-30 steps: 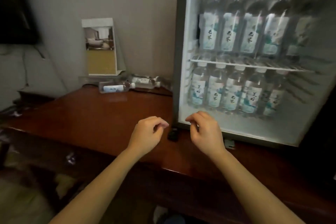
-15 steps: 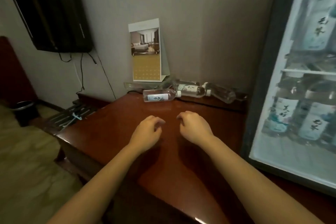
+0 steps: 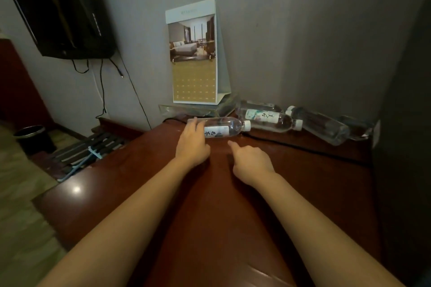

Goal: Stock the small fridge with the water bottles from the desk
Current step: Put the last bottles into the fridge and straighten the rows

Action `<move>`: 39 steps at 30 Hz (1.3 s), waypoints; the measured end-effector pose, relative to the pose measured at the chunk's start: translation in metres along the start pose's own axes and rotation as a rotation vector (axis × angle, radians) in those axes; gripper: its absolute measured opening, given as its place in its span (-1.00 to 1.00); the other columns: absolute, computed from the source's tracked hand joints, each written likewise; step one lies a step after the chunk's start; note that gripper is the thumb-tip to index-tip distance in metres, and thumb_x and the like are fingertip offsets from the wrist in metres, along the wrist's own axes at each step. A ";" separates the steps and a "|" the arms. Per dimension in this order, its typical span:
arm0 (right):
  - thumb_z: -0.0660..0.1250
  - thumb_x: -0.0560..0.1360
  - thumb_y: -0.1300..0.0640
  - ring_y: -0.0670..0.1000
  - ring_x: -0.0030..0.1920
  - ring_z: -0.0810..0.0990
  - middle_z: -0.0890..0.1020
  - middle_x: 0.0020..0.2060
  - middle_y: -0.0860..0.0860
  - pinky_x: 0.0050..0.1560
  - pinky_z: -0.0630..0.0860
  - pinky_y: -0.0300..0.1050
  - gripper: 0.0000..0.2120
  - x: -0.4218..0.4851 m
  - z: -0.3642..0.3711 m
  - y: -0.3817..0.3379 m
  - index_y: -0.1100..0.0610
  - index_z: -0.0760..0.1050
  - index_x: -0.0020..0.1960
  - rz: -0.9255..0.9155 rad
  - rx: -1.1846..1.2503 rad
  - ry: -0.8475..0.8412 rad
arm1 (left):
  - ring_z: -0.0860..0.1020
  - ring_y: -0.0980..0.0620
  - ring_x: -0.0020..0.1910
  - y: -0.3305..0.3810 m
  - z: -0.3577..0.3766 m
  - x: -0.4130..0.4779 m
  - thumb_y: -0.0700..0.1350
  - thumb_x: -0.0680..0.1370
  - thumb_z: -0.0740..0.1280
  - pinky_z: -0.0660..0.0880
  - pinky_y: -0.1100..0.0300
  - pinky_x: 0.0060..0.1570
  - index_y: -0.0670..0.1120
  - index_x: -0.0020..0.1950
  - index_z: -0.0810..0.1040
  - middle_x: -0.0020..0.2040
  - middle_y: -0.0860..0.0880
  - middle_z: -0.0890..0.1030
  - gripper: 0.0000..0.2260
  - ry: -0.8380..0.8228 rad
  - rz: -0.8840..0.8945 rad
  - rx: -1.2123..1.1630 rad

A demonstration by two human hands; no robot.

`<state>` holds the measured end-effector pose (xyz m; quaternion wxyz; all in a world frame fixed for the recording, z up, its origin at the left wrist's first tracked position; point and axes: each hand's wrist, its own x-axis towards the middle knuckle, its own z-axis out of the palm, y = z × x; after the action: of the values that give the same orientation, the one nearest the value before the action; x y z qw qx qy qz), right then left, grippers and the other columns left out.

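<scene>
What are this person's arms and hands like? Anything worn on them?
The left arm and right arm are bare, with no sleeves in view. The left hand and right hand have no gloves, and no watch, bracelet or ring shows, though the light is dim.

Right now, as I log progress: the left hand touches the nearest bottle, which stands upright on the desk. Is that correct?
Not quite. The left hand does touch the nearest bottle, but that bottle lies on its side on the desk, cap pointing right. It is not upright. The head view shows this.
</scene>
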<state>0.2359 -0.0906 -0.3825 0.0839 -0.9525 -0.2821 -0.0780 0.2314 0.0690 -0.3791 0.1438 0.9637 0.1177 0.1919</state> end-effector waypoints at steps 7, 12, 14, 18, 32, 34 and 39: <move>0.17 0.49 0.20 0.23 0.12 0.52 0.56 0.14 0.16 -0.09 0.43 -0.02 -0.40 0.010 -0.010 0.003 0.06 0.10 0.50 -0.025 0.041 0.012 | 0.22 -0.12 0.42 -0.006 0.011 0.051 0.20 0.43 0.34 0.00 -0.20 0.41 -0.07 0.40 0.27 0.39 -0.08 0.34 -0.35 -0.027 0.001 0.192; 0.17 0.50 0.20 0.24 0.13 0.52 0.55 0.15 0.17 -0.08 0.43 -0.02 -0.45 0.008 -0.012 0.002 0.06 0.15 0.47 -0.041 0.048 0.004 | 0.38 -0.14 0.25 0.007 0.007 0.059 0.39 0.31 0.32 0.21 -0.10 0.35 -0.12 0.26 0.38 0.23 -0.11 0.42 -0.26 0.006 0.083 0.402; 0.17 0.49 0.21 0.25 0.15 0.52 0.54 0.17 0.18 0.00 0.46 0.01 -0.44 0.004 -0.012 0.002 0.06 0.16 0.47 -0.040 0.065 -0.008 | 0.40 -0.14 0.23 0.011 0.002 0.059 0.40 0.28 0.34 0.33 -0.05 0.23 -0.13 0.25 0.38 0.22 -0.12 0.43 -0.24 -0.025 0.072 0.364; 0.16 0.48 0.21 0.25 0.16 0.51 0.54 0.18 0.18 0.04 0.46 0.01 -0.49 -0.001 -0.012 0.005 0.03 0.24 0.43 -0.029 0.106 -0.020 | 0.49 -0.13 0.16 0.011 -0.005 0.048 0.35 0.27 0.38 0.43 0.02 0.08 -0.11 0.19 0.39 0.19 -0.11 0.51 -0.30 -0.145 0.019 0.296; 0.10 0.61 0.08 0.02 0.50 0.08 0.13 0.51 0.05 0.44 0.02 -0.14 -0.45 -0.081 -0.035 -0.002 0.12 -0.02 0.53 -0.107 0.362 -0.107 | 0.53 0.16 -0.23 -0.005 -0.053 -0.089 0.34 0.25 0.39 0.36 0.28 -0.36 0.10 -0.12 0.44 -0.21 0.20 0.54 -0.59 -0.109 -0.076 -0.277; 0.17 0.59 0.09 0.02 0.47 0.19 0.20 0.48 0.03 0.43 0.11 -0.18 -0.42 -0.102 -0.051 -0.013 0.12 0.01 0.53 -0.089 0.595 -0.099 | 0.61 0.15 -0.21 0.002 -0.064 -0.122 0.19 0.32 0.46 0.51 0.25 -0.30 0.07 -0.08 0.50 -0.14 0.09 0.63 -0.68 -0.212 -0.115 -0.625; 0.19 0.58 0.25 -0.30 -0.01 0.58 0.57 0.06 -0.11 -0.03 0.46 -0.45 -0.51 -0.175 -0.080 -0.031 -0.19 0.15 0.34 -0.063 1.081 -0.181 | 0.65 0.00 -0.04 0.048 -0.079 -0.213 0.11 0.51 0.24 0.57 0.19 -0.18 -0.03 0.23 0.44 0.04 -0.08 0.65 -0.65 -0.417 -0.145 -1.181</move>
<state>0.0658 -0.1730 -0.3352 0.5343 -0.7677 -0.3166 0.1579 0.0165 -0.0171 -0.3653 0.6840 0.7286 0.0264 0.0226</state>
